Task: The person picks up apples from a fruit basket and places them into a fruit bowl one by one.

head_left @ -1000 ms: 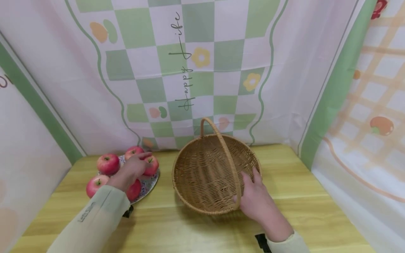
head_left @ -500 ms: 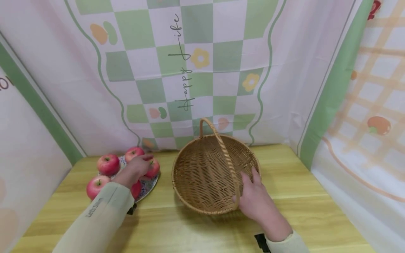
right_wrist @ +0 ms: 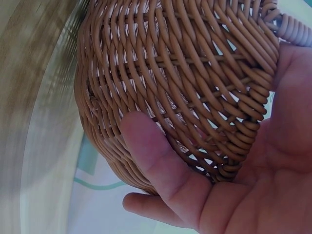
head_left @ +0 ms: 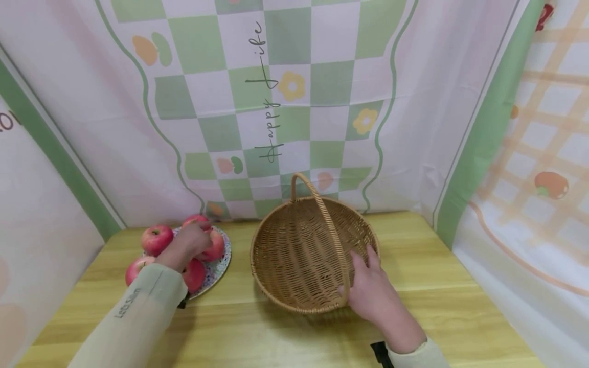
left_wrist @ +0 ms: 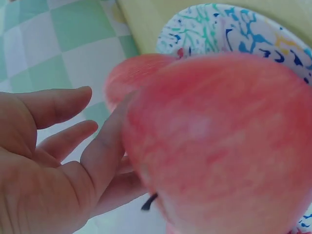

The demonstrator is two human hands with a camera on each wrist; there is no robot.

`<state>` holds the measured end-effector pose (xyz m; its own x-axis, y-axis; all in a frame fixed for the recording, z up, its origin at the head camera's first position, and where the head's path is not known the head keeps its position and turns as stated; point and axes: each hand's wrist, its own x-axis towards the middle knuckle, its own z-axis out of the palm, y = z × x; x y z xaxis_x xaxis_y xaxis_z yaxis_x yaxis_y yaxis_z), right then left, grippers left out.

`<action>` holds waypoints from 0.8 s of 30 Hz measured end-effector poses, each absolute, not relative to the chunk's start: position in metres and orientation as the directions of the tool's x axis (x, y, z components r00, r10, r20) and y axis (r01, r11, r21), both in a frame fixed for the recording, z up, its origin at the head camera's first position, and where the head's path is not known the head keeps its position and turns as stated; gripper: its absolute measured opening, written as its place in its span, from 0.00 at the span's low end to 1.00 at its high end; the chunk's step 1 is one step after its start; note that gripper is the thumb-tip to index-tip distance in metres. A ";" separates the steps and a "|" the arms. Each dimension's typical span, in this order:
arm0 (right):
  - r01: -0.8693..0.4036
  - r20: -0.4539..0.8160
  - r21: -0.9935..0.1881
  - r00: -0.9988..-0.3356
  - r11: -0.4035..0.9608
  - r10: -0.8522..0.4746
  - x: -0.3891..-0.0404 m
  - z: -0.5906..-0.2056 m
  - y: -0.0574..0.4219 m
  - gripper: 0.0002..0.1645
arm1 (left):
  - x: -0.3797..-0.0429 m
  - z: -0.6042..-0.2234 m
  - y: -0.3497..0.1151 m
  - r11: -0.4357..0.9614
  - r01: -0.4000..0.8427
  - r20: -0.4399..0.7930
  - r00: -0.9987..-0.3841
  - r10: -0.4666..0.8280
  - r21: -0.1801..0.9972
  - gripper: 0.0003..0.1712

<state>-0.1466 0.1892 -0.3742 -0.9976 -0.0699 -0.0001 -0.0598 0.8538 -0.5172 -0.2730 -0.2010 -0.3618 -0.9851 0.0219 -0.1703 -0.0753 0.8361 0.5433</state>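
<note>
My left hand (head_left: 189, 241) is over the patterned plate (head_left: 222, 267), beside the right-hand red apple (head_left: 216, 247). In the left wrist view its fingers (left_wrist: 105, 151) extend loosely; one runs against or behind a large near apple (left_wrist: 229, 141), and contact is hard to judge. A second apple (left_wrist: 134, 75) shows farther back. My right hand (head_left: 374, 294) holds the wicker basket (head_left: 299, 250) at its right rim, by the handle's base. Seen from the right wrist, fingers (right_wrist: 146, 139) lie along the basket's outer weave (right_wrist: 180, 73). The basket's visible inside holds nothing.
Several more apples sit on the plate, including one at back left (head_left: 157, 239) and one in front (head_left: 194, 276). The arched handle (head_left: 332, 230) rises over the basket. A printed curtain (head_left: 290, 117) stands behind the wooden table (head_left: 276, 337).
My left hand moved slightly right, then back left. The right-hand apple has shifted a little left and turned, its stem no longer showing in the head view. My right hand stays at the basket.
</note>
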 end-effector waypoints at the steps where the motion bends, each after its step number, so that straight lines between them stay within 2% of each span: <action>1: -0.058 -0.003 -0.517 -0.998 0.854 -0.070 -0.147 -0.374 0.189 0.52 | -0.271 -0.360 -0.203 0.798 -0.115 -0.205 -0.979 0.010 0.592 0.37; 5: -0.056 -0.004 -0.521 -0.998 0.852 -0.069 -0.147 -0.374 0.189 0.52 | -0.263 -0.353 -0.212 0.530 -0.320 -0.348 -0.936 -0.049 0.786 0.45; 9: -0.057 0.003 -0.529 -0.998 0.846 -0.066 -0.148 -0.375 0.189 0.56 | -0.256 -0.346 -0.219 0.441 -0.345 -0.364 -0.930 -0.043 0.828 0.46; 14: -0.050 0.004 -0.551 -0.998 0.833 -0.057 -0.148 -0.376 0.192 0.59 | -0.248 -0.340 -0.227 0.399 -0.305 -0.337 -0.941 0.010 0.864 0.44; 16: -0.046 0.001 -0.558 -0.998 0.828 -0.056 -0.148 -0.377 0.194 0.59 | -0.243 -0.338 -0.229 0.416 -0.290 -0.328 -0.944 0.022 0.862 0.44; 19: -0.058 0.010 -0.558 -0.998 0.828 -0.064 -0.150 -0.377 0.200 0.61 | -0.229 -0.329 -0.225 0.542 -0.225 -0.281 -0.959 0.022 0.810 0.43; 22: -0.063 0.020 -0.561 -0.998 0.825 -0.063 -0.153 -0.373 0.204 0.62 | -0.210 -0.315 -0.211 0.721 -0.068 -0.154 -0.987 0.054 0.689 0.40; 24: -0.061 0.033 -0.567 -0.998 0.821 -0.051 -0.155 -0.369 0.206 0.61 | -0.198 -0.308 -0.199 0.783 0.032 -0.062 -0.994 0.089 0.621 0.37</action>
<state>-0.1552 0.2059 -0.3689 -0.9981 -0.0513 0.0332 -0.0611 0.8212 -0.5673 -0.1976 -0.1991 -0.3080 -0.9940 0.0895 -0.0623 0.0316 0.7832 0.6210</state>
